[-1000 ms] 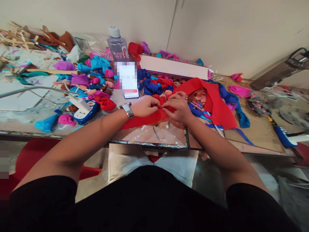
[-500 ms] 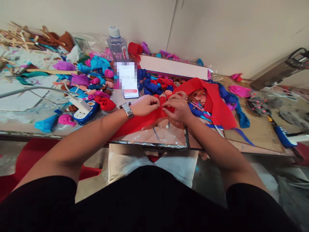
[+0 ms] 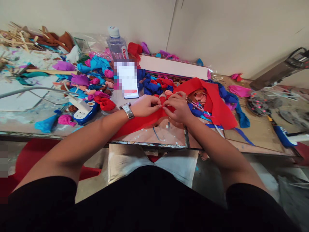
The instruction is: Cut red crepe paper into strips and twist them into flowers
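Observation:
A long red strip, of crepe paper or thin cloth (image 3: 145,121), runs across the table and passes between my hands. My left hand (image 3: 147,105), with a metal watch at the wrist, pinches the strip's upper edge between thumb and fingers. Close against it, my right hand (image 3: 177,107) has its fingertips closed on the same strip. The strip's other stretch (image 3: 217,103) loops up and over to the right, around a brown and peach bundle (image 3: 200,96). Pink-handled scissors (image 3: 196,106) lie partly covered beside my right hand.
Crumpled coloured pieces (image 3: 96,69) are heaped along the back. A phone (image 3: 127,80) leans against a plastic bottle (image 3: 117,45). On the left a blue-and-white power socket (image 3: 85,112) trails a cable. Cardboard (image 3: 256,132) and a dark flask (image 3: 277,71) are at right.
Both hands stay at nearly the same spot, the fingertips shifting slightly on the red strip. The rest of the table looks the same.

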Motion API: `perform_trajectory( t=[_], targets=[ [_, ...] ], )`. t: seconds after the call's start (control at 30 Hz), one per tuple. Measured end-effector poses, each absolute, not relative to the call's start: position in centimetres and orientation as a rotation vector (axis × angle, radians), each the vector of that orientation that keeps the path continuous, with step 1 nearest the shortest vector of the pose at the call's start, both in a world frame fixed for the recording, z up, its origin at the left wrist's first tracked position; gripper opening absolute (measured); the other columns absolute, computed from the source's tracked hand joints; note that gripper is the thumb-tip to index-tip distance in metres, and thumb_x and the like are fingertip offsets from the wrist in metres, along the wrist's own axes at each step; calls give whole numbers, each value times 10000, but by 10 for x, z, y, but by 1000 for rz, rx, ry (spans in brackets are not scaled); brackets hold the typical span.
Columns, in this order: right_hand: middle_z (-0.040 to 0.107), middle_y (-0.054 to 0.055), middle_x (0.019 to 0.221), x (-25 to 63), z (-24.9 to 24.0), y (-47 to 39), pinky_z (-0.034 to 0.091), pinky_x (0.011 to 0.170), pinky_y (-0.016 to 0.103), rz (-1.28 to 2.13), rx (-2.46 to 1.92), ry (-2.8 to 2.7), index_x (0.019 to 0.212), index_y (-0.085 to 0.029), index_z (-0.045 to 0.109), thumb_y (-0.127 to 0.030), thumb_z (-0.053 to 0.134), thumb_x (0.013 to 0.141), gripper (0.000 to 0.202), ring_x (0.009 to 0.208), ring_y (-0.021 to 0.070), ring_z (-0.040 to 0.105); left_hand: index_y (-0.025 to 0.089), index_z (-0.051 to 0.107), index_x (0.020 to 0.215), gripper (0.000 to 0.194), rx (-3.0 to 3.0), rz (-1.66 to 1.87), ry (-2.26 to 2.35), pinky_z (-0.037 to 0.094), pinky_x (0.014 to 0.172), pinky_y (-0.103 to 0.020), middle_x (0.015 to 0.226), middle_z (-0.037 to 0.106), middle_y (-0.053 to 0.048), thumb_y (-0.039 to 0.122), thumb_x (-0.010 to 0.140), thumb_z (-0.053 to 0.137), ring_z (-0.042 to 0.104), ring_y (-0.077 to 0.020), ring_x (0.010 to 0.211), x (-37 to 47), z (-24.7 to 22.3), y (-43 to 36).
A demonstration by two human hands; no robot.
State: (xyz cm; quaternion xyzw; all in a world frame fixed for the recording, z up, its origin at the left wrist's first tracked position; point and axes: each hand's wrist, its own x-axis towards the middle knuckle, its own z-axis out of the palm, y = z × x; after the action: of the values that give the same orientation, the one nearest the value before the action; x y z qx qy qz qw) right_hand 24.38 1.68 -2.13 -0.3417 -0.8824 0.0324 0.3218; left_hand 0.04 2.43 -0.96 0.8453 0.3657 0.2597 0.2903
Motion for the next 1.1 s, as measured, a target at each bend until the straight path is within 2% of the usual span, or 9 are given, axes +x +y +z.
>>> perform_trajectory(
  t=[0.17, 0.4, 0.77, 1.1],
  targets=[
    [830, 64, 930, 245, -24, 18, 379, 1174, 558, 70, -867, -2310, 928, -258, 763, -381, 652, 1026, 192, 1014, 297, 715, 182, 656, 821, 300, 2287, 689, 994, 337, 632, -289, 679, 599, 16, 435, 971, 596, 481, -127, 627, 1, -10, 23],
    [841, 63, 928, 245, -21, 18, 368, 1186, 558, 68, -870, -2322, 945, -273, 801, -415, 641, 1057, 241, 1005, 293, 716, 177, 690, 852, 312, 2272, 658, 984, 344, 630, -284, 686, 624, 10, 438, 982, 579, 499, -131, 634, 0, -10, 25],
    [806, 85, 982, 244, -24, 21, 397, 1128, 541, 135, -913, -2319, 945, -261, 705, -388, 612, 1040, 184, 1098, 319, 669, 196, 734, 922, 357, 2504, 717, 1056, 336, 650, -318, 731, 703, -31, 469, 1041, 537, 561, -162, 620, 1, -13, 20],
    [733, 116, 1061, 242, -35, 24, 406, 1091, 530, 152, -966, -2299, 966, -256, 666, -350, 607, 1001, 116, 1203, 343, 607, 231, 798, 1097, 345, 2668, 697, 1144, 368, 678, -340, 907, 817, -63, 421, 1084, 509, 705, -219, 762, 4, -18, 17]
  ],
)
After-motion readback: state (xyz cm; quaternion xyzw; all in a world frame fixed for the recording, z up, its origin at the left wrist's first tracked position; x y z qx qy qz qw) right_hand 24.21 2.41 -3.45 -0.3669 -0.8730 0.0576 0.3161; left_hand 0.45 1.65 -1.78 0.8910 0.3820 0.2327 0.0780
